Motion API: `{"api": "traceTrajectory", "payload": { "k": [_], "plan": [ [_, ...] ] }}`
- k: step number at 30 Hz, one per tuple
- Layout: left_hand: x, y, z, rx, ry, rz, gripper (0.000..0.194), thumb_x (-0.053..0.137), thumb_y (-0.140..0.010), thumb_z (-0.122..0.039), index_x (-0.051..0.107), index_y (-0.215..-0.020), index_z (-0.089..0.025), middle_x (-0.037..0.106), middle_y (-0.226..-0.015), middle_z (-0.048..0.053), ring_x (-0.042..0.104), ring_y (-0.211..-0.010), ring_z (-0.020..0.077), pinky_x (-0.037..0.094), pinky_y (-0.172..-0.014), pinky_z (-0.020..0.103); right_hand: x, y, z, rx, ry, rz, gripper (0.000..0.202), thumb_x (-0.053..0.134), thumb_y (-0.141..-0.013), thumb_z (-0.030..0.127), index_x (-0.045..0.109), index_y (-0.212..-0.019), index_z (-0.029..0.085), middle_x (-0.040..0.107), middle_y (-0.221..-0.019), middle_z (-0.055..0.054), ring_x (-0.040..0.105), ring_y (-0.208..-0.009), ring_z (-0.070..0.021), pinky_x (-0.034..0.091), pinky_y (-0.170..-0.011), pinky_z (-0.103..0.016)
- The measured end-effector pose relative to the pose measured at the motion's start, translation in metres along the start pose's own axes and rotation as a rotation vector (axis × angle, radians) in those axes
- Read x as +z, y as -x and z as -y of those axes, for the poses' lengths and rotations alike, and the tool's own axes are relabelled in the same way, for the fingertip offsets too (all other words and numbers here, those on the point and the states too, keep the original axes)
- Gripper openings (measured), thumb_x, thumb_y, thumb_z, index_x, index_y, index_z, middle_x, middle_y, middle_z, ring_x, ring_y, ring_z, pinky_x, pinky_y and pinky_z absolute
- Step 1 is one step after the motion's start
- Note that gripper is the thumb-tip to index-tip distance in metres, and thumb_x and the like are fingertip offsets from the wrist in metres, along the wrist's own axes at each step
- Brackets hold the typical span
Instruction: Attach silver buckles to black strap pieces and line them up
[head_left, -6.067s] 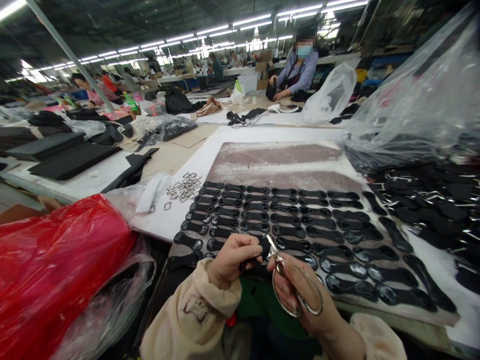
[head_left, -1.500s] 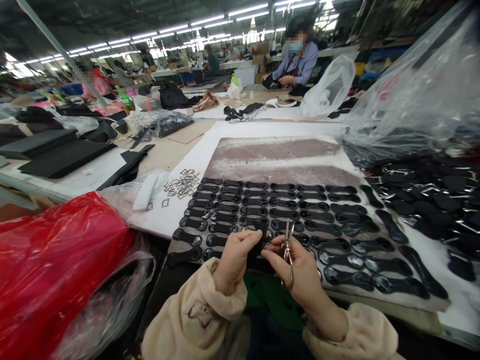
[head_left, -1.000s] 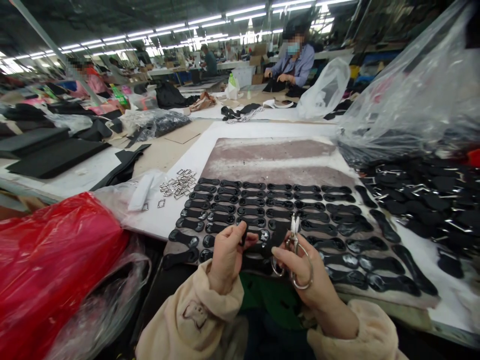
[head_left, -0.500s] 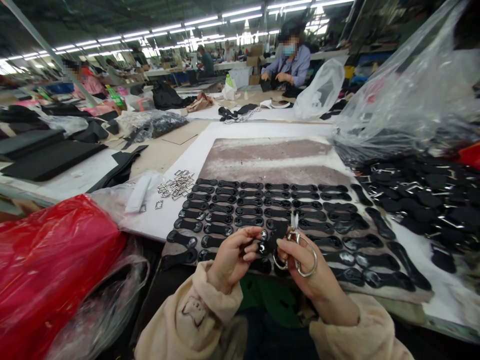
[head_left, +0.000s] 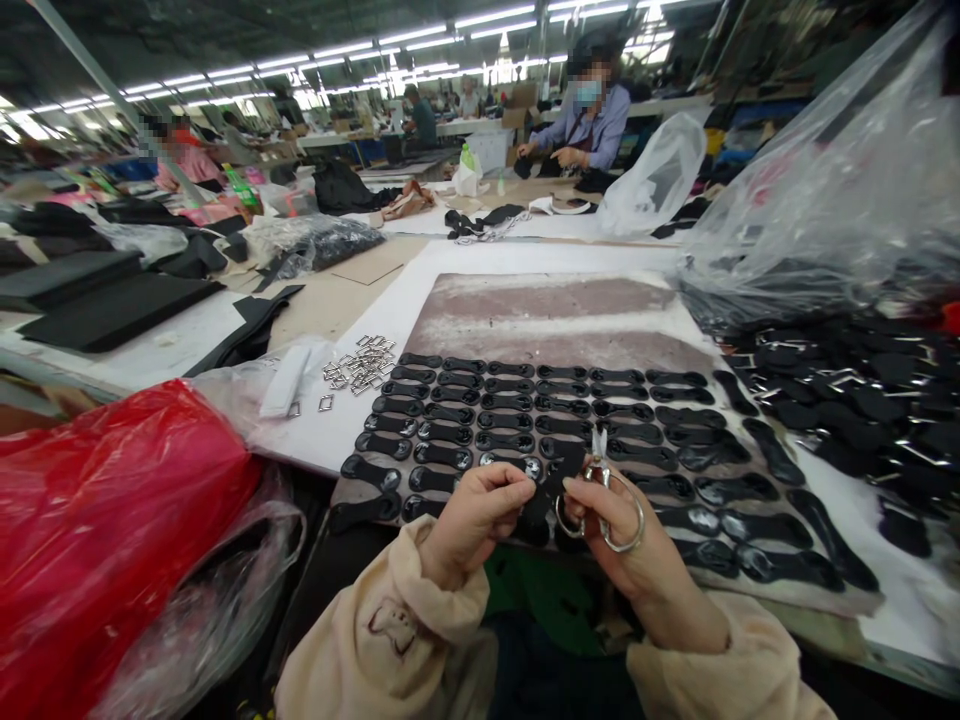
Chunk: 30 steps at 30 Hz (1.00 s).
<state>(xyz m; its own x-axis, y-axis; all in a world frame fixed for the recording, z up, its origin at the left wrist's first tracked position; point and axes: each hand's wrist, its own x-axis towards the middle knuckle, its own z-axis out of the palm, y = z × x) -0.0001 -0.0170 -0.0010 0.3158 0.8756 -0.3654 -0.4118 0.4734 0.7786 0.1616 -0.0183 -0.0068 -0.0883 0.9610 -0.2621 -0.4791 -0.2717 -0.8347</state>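
Note:
My left hand (head_left: 480,515) has thumb and forefinger pinched at the left end of a small black strap piece (head_left: 564,470). My right hand (head_left: 626,525) has small metal scissors (head_left: 598,470) in its grip, blades pointing away from me, while its thumb presses on the right side of the same piece. Both hands are above the near part of a board (head_left: 555,295). Rows of black dumbbell-shaped pieces (head_left: 442,455) with shiny wet-looking ends lie on that board. Left of it is a pile of metal rectangular rings (head_left: 364,365).
Black pieces with metal rings (head_left: 832,400) are heaped at the right under a clear plastic bag (head_left: 825,220). A red plastic bag (head_left: 112,540) bulges at the near left. Black sheets (head_left: 120,310) lie on the left table. Across the table a person (head_left: 592,120) handles dark material.
My left fingers have closed in to a pinch on the black piece, where they were looser before. The scissors stay in my right hand. The whole view has shifted slightly.

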Motion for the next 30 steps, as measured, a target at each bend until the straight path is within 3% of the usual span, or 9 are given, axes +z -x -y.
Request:
{"api": "traceTrajectory", "payload": {
  "k": [12,20,25,30],
  "plan": [
    [-0.002,-0.002,0.0,-0.007,0.052,-0.01,0.031,0.074,-0.067,-0.035,0.051,-0.071,-0.014,0.031,-0.055,-0.008,0.018,-0.041,-0.0008,0.008,-0.037,0.013,-0.003,-0.001,-0.002,-0.004,-0.065,-0.048,0.024,0.077,-0.067,0.024,0.056,-0.078,0.02,0.048,-0.063,0.005,0.045,-0.057,-0.0102,0.038,-0.053,-0.021],
    [-0.006,-0.002,-0.004,0.065,0.143,-0.005,0.027,0.065,-0.074,-0.032,0.044,-0.067,-0.015,0.035,-0.059,-0.006,0.021,-0.043,0.0007,0.009,-0.035,0.012,-0.007,-0.001,0.008,-0.028,-0.178,-0.069,0.026,0.077,-0.066,0.021,0.051,-0.07,0.02,0.04,-0.064,0.006,0.042,-0.058,-0.0096,0.039,-0.054,-0.022],
    [-0.005,-0.004,-0.004,0.044,0.17,-0.076,0.031,0.072,-0.069,-0.034,0.049,-0.07,-0.014,0.038,-0.059,-0.007,0.022,-0.041,-0.0011,0.01,-0.034,0.011,-0.009,0.003,0.007,-0.103,-0.014,-0.025,0.023,0.075,-0.068,0.023,0.053,-0.072,0.02,0.044,-0.065,0.005,0.043,-0.058,-0.0109,0.038,-0.054,-0.024],
    [-0.001,-0.007,0.0,0.173,0.12,-0.189,0.026,0.076,-0.064,-0.027,0.058,-0.075,-0.011,0.052,-0.066,-0.003,0.03,-0.041,-0.0021,0.016,-0.035,0.012,-0.009,0.007,0.001,-0.148,0.243,0.03,0.018,0.072,-0.073,0.027,0.057,-0.079,0.02,0.051,-0.069,0.003,0.046,-0.062,-0.0129,0.037,-0.057,-0.025]
  ]
}}
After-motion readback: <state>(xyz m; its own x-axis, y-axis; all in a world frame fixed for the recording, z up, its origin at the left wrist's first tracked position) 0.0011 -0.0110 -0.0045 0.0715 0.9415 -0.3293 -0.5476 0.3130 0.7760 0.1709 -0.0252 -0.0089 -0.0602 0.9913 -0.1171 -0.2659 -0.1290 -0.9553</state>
